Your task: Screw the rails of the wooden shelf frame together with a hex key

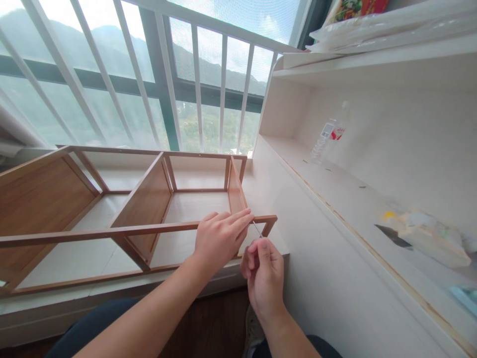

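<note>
A brown wooden shelf frame (149,229) lies on its side on the window ledge, with several panels set across it. My left hand (219,233) is closed over its near rail, close to the right-hand end. The fingertips reach the spot where a thin metal shaft, apparently a hex key (257,229), meets the rail. Just below and to the right, my right hand (264,271) pinches the other end of that key. Its fingers hide the rest of the tool.
To the right stands a white shelf unit (298,199) holding a clear plastic bottle (330,132) and a crumpled plastic bag (432,236). White railings (197,84) and a window rise behind the frame. A shoe (253,328) shows on the dark floor below.
</note>
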Demonstrator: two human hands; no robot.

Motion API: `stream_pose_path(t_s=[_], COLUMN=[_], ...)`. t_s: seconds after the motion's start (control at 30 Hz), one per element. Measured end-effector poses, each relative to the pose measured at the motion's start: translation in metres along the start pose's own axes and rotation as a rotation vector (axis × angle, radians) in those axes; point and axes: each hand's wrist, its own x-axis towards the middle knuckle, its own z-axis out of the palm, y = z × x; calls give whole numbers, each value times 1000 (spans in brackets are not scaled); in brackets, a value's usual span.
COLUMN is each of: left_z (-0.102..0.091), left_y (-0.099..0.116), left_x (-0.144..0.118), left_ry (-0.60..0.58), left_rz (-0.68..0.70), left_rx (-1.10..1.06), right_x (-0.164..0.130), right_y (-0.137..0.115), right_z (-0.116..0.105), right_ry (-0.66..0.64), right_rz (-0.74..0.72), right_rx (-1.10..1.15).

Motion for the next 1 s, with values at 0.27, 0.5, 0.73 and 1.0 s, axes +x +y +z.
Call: stream_pose_path(t_s=[0.27,0.5,0.73,1.0], left_z=[-3,-1,-1,0], left_y=[1,1,0,0], left_x=[2,1,0,-1], left_ry=[-8,-12,-12,-9], left_rz=[9,5,6,0], left_rx=[17,16,7,8], right_x=[13,31,28,28], right_y=[-14,-29,-36,-32], right_z=[-24,-37,-38,-39], right_ry=[-163,-341,-428,-433], right_rz=[-326,-608,-617,-603], right_rx=[-764,-1076,-1115,-1133])
